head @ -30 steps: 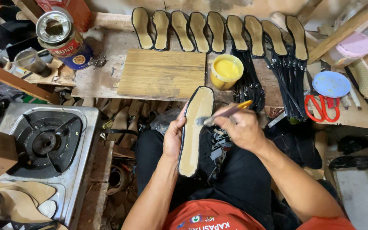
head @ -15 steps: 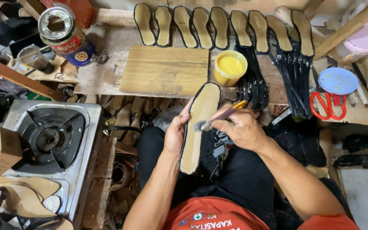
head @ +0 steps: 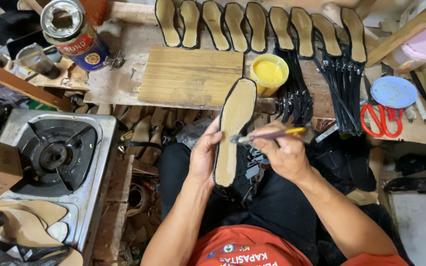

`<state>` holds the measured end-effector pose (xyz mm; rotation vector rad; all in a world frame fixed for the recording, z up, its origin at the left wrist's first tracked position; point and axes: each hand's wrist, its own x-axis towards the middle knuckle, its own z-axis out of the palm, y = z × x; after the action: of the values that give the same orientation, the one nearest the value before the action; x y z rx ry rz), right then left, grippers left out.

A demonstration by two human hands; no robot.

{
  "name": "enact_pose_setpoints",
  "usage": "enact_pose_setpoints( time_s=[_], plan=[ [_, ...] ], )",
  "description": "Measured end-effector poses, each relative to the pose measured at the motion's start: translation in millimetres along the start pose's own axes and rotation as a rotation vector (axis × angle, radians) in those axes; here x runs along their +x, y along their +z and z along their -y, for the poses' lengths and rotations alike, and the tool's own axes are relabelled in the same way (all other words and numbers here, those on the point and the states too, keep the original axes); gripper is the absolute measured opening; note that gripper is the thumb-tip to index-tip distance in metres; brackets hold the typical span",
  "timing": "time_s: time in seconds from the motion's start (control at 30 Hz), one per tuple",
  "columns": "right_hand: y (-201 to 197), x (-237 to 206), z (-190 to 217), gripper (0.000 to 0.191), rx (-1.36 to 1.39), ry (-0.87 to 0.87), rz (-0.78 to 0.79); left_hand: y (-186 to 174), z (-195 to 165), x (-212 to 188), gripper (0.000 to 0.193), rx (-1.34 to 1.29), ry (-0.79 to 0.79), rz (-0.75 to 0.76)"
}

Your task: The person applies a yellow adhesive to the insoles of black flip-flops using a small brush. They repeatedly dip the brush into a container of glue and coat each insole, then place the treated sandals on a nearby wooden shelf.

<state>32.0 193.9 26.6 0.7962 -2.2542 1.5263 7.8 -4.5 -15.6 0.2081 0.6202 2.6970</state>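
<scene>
My left hand [head: 204, 156] grips a long tan shoe insole [head: 233, 125] with a black rim by its left edge, holding it above my lap. My right hand [head: 283, 153] holds a thin brush [head: 271, 134] with a yellow-tipped handle, its bristles resting on the insole's right edge. Just beyond the insole stands a small yellow cup of yellow glue [head: 268, 73] on the wooden workbench [head: 119, 81]. A row of several similar insoles [head: 257, 22] lies along the back of the bench.
A wooden board [head: 189, 76] lies on the bench. A gas stove [head: 55, 157] sits at left, with a tin can [head: 72, 32] beyond it. Black sandal straps [head: 343, 83], red scissors [head: 380, 120] and a blue lid [head: 394, 91] lie at right.
The brush has slid slightly along the insole's edge. My head has shifted a little, so the bench sits lower in view. Both hands keep their hold.
</scene>
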Motion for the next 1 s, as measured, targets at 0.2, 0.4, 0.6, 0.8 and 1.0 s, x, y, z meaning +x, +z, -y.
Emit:
enact_pose_setpoints(
  time_s=[0.2, 0.4, 0.6, 0.8, 1.0],
  plan=[
    [-8.4, 6.4, 7.0, 0.013, -0.143, -0.055, 0.087, -3.2, -2.3, 5.3, 0.069, 0.019, 0.001, -0.086],
    [-4.0, -4.0, 14.3, 0.019, -0.106, -0.160, 0.162, -5.4, -7.8, 14.5, 0.068, -0.043, 0.061, -0.006],
    [-0.9, -6.8, 22.7, 0.021, -0.201, -0.247, 0.079, -9.9, -7.4, 17.7, 0.068, -0.062, 0.064, -0.067],
    [5.2, -20.4, 35.8, 0.021, -0.111, -0.228, 0.142, -2.4, -10.7, 15.4, 0.067, 0.017, 0.111, -0.061],
    [1.8, -18.7, 24.7, 0.012, -0.196, 0.022, -0.059, 19.0, -1.4, -0.1, 0.065, 0.164, 0.060, -0.064]
  ],
)
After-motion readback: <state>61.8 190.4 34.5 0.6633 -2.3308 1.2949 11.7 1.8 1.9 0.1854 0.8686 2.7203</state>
